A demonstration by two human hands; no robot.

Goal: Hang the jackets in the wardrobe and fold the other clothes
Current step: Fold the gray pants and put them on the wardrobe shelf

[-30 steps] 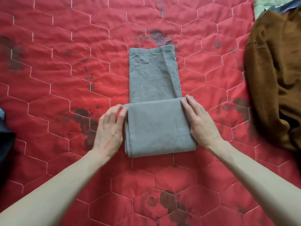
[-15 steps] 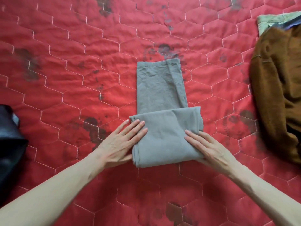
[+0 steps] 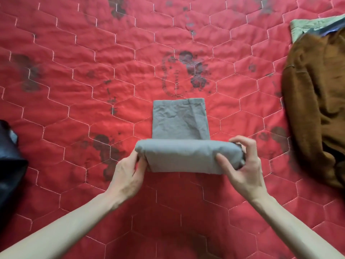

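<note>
A grey garment [image 3: 180, 126] lies in the middle of the red quilted bedspread [image 3: 74, 71], folded into a narrow strip. Its near part is a thick folded bundle, raised off the quilt. My left hand [image 3: 128, 176] grips the bundle's left end, fingers tucked underneath. My right hand [image 3: 242, 165] holds the right end, thumb on the front face and fingers curled over the top. The far part of the garment still lies flat.
A brown fleecy garment [image 3: 317, 109] lies at the right edge, with a pale green cloth [image 3: 309, 25] and a bit of blue fabric beyond it. A dark, shiny garment [image 3: 9, 161] lies at the left edge. Dark blotches mark the quilt.
Both hands went from lying flat on the folded part to gripping its two ends. The bundle has been lifted and rolled toward the far end, covering more of the flat strip.
</note>
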